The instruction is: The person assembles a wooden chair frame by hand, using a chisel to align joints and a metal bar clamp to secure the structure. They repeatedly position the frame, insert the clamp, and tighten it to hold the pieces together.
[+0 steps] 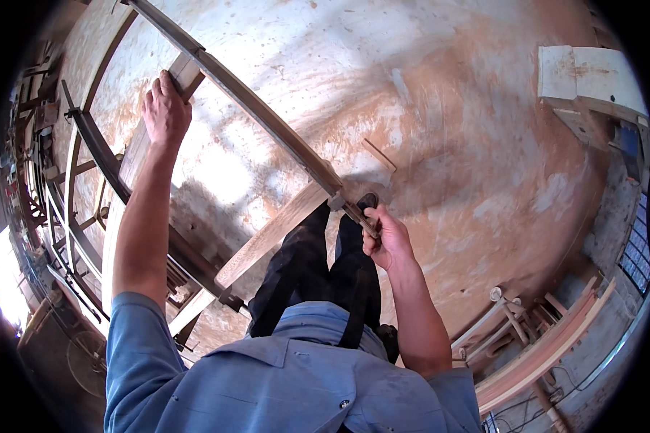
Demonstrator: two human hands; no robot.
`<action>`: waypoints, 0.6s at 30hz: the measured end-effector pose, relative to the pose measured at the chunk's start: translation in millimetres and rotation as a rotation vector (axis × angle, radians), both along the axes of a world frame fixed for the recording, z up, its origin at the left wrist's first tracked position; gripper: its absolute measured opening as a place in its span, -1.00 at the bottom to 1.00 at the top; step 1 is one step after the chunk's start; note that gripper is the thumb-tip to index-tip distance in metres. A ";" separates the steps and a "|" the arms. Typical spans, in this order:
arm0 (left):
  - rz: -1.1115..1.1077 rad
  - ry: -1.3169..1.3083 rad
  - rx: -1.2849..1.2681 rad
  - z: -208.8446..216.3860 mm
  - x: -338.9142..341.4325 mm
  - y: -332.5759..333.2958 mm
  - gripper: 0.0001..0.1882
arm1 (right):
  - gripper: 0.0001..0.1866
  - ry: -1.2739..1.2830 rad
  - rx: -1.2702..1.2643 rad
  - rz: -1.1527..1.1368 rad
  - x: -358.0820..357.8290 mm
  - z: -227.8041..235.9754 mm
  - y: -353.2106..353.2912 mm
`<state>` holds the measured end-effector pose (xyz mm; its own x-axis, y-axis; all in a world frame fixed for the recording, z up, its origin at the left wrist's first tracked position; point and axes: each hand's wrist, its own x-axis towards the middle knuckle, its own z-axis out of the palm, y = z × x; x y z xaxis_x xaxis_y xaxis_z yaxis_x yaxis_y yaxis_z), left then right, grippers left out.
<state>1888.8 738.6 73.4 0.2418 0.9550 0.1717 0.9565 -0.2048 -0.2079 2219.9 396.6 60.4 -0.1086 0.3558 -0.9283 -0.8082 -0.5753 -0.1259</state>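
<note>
A long bar clamp point(263, 119) runs diagonally from the upper left to just beyond my legs. My right hand point(388, 237) is closed around the screw end of this clamp, near its jaw point(336, 202). One wooden rail point(274, 232) slants down and left from that jaw. At the upper left, my left hand point(167, 110) grips another wooden rail point(186, 75), its fingers over the rail's edge and close to the clamp bar. A second, dark bar clamp point(102, 148) passes left of my left forearm, which partly hides it and the frame pieces.
Wooden frames point(72, 195) crowd the left side. On the mottled floor point(455, 195) lies a thin wood strip point(380, 155). A pale box-like piece point(592, 72) stands at the upper right. Long curved boards point(549, 357) and other wooden parts are stacked at the lower right.
</note>
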 end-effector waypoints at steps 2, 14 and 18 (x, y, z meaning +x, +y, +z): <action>-0.017 0.002 -0.007 -5.1 -1.4 -3.8 -0.29 | -0.65 -0.642 0.133 0.259 -3.2 11.5 -8.3; -0.034 -0.065 -0.006 13.0 1.2 -4.7 -0.29 | -0.80 -0.798 0.466 0.446 -30.3 24.8 -25.9; -0.029 -0.070 -0.002 8.1 -3.2 -3.8 -0.29 | -0.66 0.004 0.114 0.036 -22.2 49.4 -21.1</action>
